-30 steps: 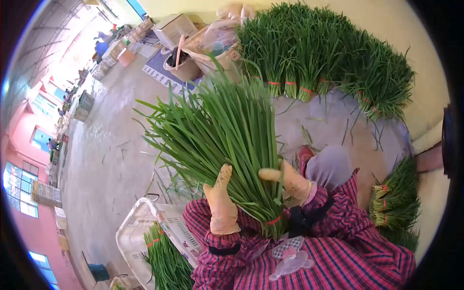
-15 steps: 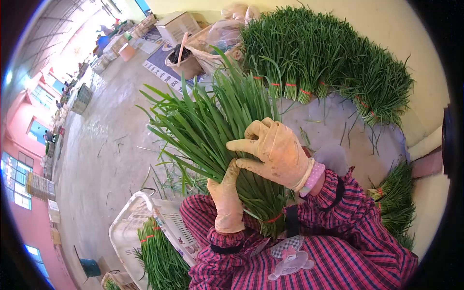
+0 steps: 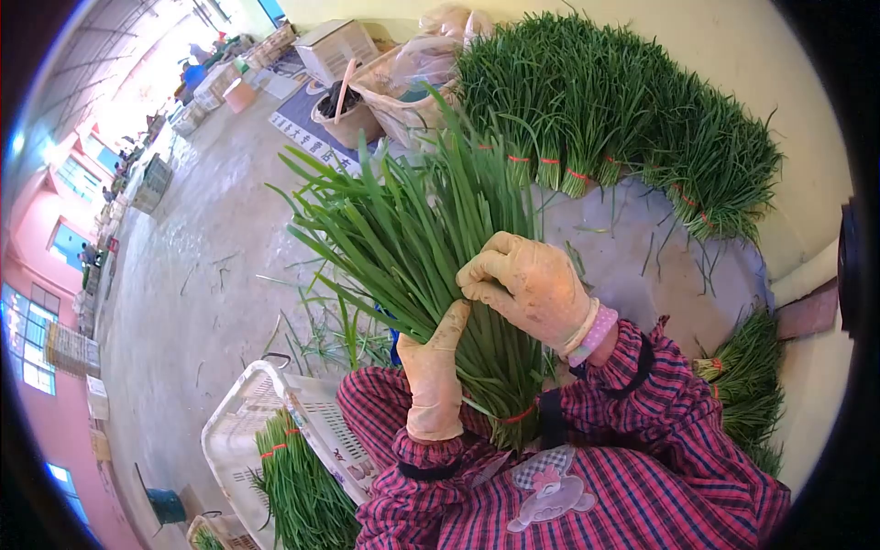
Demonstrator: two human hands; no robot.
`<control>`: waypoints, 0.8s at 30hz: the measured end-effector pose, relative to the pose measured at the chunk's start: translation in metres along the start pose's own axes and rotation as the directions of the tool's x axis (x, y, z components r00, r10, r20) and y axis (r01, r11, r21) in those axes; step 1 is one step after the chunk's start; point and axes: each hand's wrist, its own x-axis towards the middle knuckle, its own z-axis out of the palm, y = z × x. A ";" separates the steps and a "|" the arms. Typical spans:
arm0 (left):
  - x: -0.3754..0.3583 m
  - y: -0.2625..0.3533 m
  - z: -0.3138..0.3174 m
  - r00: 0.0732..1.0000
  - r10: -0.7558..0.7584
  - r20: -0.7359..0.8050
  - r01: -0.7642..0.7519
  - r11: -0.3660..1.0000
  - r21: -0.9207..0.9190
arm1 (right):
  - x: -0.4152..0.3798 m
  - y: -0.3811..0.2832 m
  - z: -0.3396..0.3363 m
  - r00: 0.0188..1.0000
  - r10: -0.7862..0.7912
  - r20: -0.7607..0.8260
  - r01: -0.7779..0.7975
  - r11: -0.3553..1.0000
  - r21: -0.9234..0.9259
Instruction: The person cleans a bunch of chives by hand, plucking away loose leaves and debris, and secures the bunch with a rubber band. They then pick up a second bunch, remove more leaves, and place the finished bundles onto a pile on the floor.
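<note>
A large bunch of long green leafy stalks [image 3: 403, 238] leans up and to the left over my lap, with a red band [image 3: 518, 415] around its lower end. My left hand [image 3: 433, 376], in a pale glove, wraps round the left side of the bunch, its thumb across the front. Over the front of the stalks is my right hand [image 3: 532, 289], also gloved, its thumb and fingers pinched together close to the left thumb. Whatever lies between those right fingertips is too small to make out.
Banded green bunches [image 3: 587, 101] stand along the wall at the back right, more [image 3: 752, 385] at the right. A white crate [image 3: 243, 412] with banded bunches is at my lower left. Behind are a bucket [image 3: 348, 119], a bag-lined basket [image 3: 403, 87] and a cardboard box [image 3: 337, 50].
My right hand has moved slightly right, and its fingers have drawn together into a pinch. The bunch's leaves have shifted a little to the right.
</note>
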 end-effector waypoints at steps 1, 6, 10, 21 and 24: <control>0.000 0.000 0.000 1.000 -0.004 0.012 0.004 1.000 0.006 | 0.000 0.000 0.000 1.000 0.019 0.024 -0.018 1.000 -0.022; 0.002 -0.002 0.000 1.000 -0.024 0.001 0.024 0.997 0.077 | 0.000 0.007 0.009 0.986 0.126 -0.109 -0.103 0.976 0.190; 0.000 -0.003 0.003 0.999 -0.010 0.032 0.007 0.996 0.084 | 0.011 -0.009 -0.007 0.990 0.065 -0.125 -0.012 0.922 0.387; 0.003 -0.019 0.000 1.000 0.001 0.020 -0.001 1.000 0.021 | 0.022 -0.016 0.006 0.969 -0.246 0.002 0.242 0.955 -0.172; 0.004 -0.024 -0.002 1.000 -0.017 0.020 0.016 1.000 0.025 | 0.021 -0.015 0.012 0.981 -0.195 0.015 0.194 0.963 -0.185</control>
